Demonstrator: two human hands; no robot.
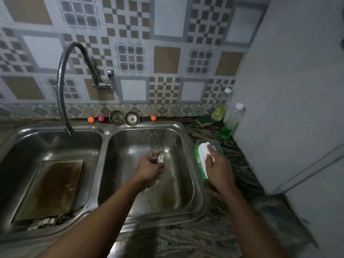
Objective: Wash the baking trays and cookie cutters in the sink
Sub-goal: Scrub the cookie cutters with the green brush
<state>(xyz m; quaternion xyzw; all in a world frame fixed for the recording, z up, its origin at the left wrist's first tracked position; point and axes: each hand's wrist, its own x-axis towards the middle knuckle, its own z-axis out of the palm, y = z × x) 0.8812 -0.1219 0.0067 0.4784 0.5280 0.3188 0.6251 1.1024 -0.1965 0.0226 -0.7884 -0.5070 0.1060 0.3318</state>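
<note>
- My left hand [149,167], centre frame, closes its grip on a small metal piece, likely a cookie cutter [161,158], low over the right sink basin [184,190] so drips fall inside.
- My right hand [218,169] has its grip wrapped around a white, green-bristled scrub brush [202,159] above the tabletop [240,164], ready to scrub.
- A baking tray [50,189] leans in the left basin at lower left, apparently waiting its turn.
</note>
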